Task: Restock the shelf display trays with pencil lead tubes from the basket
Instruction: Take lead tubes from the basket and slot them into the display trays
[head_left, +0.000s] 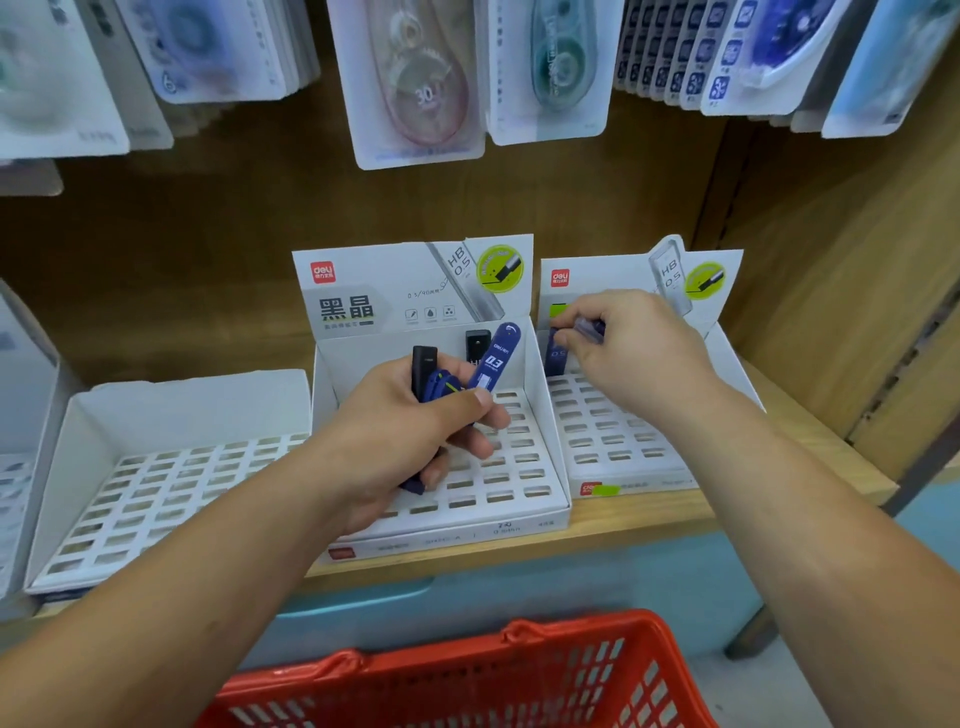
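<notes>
Three white slotted display trays sit side by side on the wooden shelf (654, 512) in the head view: the left tray (171, 483), the middle tray (522, 470) and the right tray (608, 431).

Left hand (410, 431): held over the middle tray, grip closed round a bundle of pencil lead tubes (441, 387). A blue tube marked 03 (493, 364) and a black-capped tube (424, 369) stick up out of the fist; a dark blue end shows below the fingers. The number of tubes in the bundle cannot be told.

Right hand (631, 353): over the back left corner of the right tray, fingers curled, grip pinching a bluish translucent tube (589, 330) that lies roughly level.

A dark blue tube marked 0.5 (556, 357) stands upright in the back row of the right tray, just beside those fingertips — contact cannot be told. One black tube (477, 345) stands in the back row of the middle tray.

Visible slots of the left tray hold nothing.

Red basket (467, 675): at the bottom edge, below the shelf front — its contents are out of sight. Carded correction-tape packs (421, 88) hang above the trays.
</notes>
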